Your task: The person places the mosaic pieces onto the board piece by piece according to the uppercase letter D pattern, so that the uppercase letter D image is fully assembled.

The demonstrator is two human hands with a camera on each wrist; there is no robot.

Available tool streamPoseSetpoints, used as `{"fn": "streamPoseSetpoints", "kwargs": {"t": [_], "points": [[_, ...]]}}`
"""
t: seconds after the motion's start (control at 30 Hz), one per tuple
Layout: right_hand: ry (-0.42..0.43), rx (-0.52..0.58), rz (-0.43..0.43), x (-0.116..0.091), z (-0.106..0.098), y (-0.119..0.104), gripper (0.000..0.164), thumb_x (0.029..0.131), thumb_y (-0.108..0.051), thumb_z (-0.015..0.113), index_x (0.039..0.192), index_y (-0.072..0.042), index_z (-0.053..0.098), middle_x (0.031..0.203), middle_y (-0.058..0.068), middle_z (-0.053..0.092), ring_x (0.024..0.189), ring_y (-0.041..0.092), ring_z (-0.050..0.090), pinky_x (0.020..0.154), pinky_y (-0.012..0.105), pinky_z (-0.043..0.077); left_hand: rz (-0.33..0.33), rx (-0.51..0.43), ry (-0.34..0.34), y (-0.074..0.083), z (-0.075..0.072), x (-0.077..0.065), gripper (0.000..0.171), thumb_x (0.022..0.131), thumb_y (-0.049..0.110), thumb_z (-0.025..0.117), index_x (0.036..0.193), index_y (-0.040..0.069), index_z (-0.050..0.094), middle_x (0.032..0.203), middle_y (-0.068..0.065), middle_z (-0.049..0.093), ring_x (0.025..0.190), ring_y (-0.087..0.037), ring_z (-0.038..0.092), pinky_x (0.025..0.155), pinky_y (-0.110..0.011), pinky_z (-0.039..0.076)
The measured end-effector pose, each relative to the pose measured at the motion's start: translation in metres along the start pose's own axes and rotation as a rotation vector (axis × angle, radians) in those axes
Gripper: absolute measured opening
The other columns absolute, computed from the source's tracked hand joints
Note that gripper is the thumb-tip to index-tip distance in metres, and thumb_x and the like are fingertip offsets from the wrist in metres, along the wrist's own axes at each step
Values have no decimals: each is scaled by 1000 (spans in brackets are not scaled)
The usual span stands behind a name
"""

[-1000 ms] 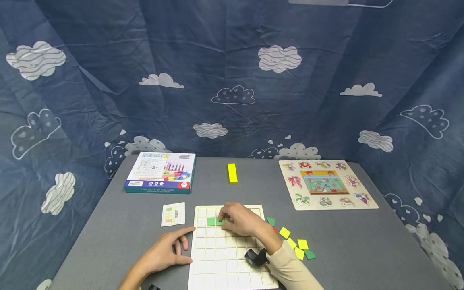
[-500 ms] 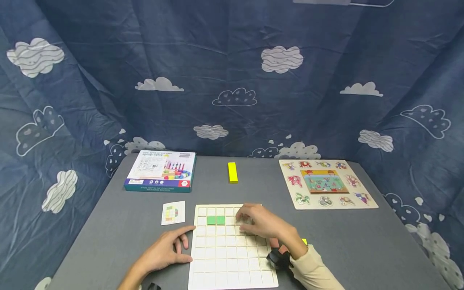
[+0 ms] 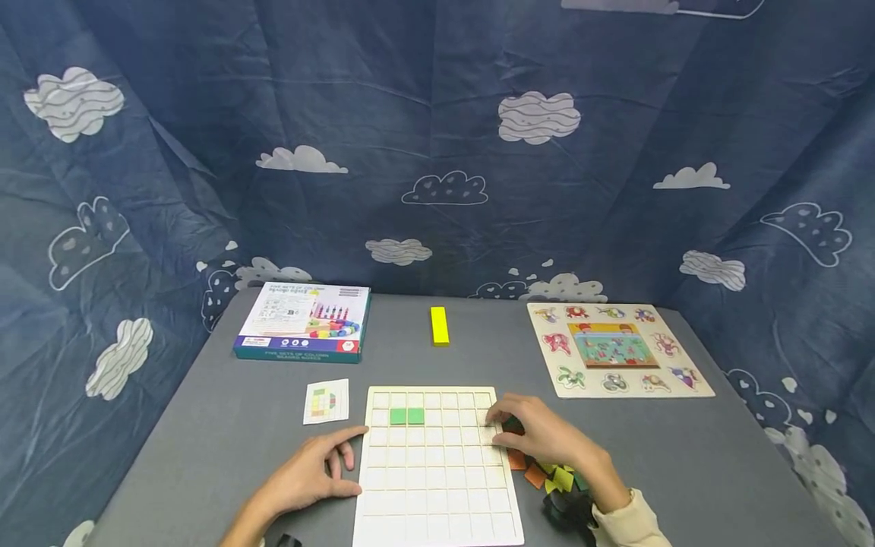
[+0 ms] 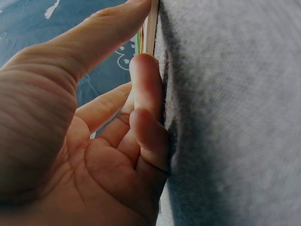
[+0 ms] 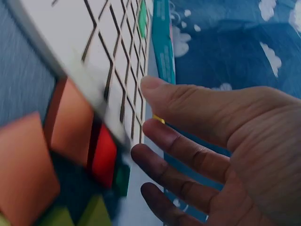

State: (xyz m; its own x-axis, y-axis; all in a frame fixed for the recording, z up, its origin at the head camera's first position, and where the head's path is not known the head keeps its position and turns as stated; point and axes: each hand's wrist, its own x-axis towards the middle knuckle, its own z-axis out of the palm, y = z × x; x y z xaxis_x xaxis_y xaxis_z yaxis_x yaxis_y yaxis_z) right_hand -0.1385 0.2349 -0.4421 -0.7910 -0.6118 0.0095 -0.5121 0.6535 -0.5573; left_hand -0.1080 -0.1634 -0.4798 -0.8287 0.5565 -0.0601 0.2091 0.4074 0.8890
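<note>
A pale gridded board (image 3: 437,479) lies on the table with two green square tiles (image 3: 406,416) side by side in its second row. My left hand (image 3: 307,479) rests at the board's left edge, index fingertip and thumb touching it, other fingers loosely bent. At the right edge is my right hand (image 3: 543,433), fingers relaxed and nothing between them. Beneath and beside it lie loose tiles, including orange ones (image 3: 535,476) and yellow ones (image 3: 563,478). The right wrist view shows a red tile (image 5: 104,157) and a dark green tile (image 5: 122,180) close by the fingertips.
A small pattern card (image 3: 326,401) lies left of the board. Farther back are a boxed toy set (image 3: 301,323), a yellow block (image 3: 440,327) and a wooden animal puzzle (image 3: 618,349). A dark blue cloud-print curtain (image 3: 437,152) stands behind the table.
My right hand has let go of the second green tile, now beside the first, and has moved right across the board to the loose tiles. My left hand stays in place.
</note>
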Motion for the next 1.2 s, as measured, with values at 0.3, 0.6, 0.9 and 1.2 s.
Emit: {"fn": "streamPoseSetpoints", "kwargs": {"t": [0.3, 0.6, 0.9, 1.2], "points": [[24, 22, 57, -12, -17, 16, 25, 90, -19, 76, 111, -9, 69, 106, 4, 67, 93, 23, 63, 81, 40, 53, 7, 24, -1, 1, -1, 0, 77, 78, 22, 86, 143, 3, 50, 92, 0, 59, 64, -3, 54, 70, -23, 45], [-21, 8, 100, -18, -22, 28, 26, 86, -24, 79, 104, -9, 68, 98, 0, 64, 86, 16, 59, 77, 34, 50, 1, 17, 3, -1, 1, -2, 77, 78, 20, 86, 144, 2, 49, 92, 0, 59, 64, -3, 54, 68, -23, 45], [-77, 22, 144, -25, -23, 35, 26, 82, -19, 82, 103, -10, 69, 97, -3, 66, 85, 11, 58, 76, 32, 50, -13, -9, 0, -3, 4, -4, 78, 78, 19, 86, 144, 0, 49, 92, -2, 59, 63, -4, 54, 67, -23, 45], [-98, 18, 167, -28, -26, 36, 29, 77, -7, 84, 102, -10, 69, 96, -2, 65, 82, 12, 57, 73, 30, 51, -10, 38, -1, -2, 2, -2, 77, 78, 23, 86, 143, 2, 50, 91, 1, 60, 64, -4, 56, 70, -23, 46]]}}
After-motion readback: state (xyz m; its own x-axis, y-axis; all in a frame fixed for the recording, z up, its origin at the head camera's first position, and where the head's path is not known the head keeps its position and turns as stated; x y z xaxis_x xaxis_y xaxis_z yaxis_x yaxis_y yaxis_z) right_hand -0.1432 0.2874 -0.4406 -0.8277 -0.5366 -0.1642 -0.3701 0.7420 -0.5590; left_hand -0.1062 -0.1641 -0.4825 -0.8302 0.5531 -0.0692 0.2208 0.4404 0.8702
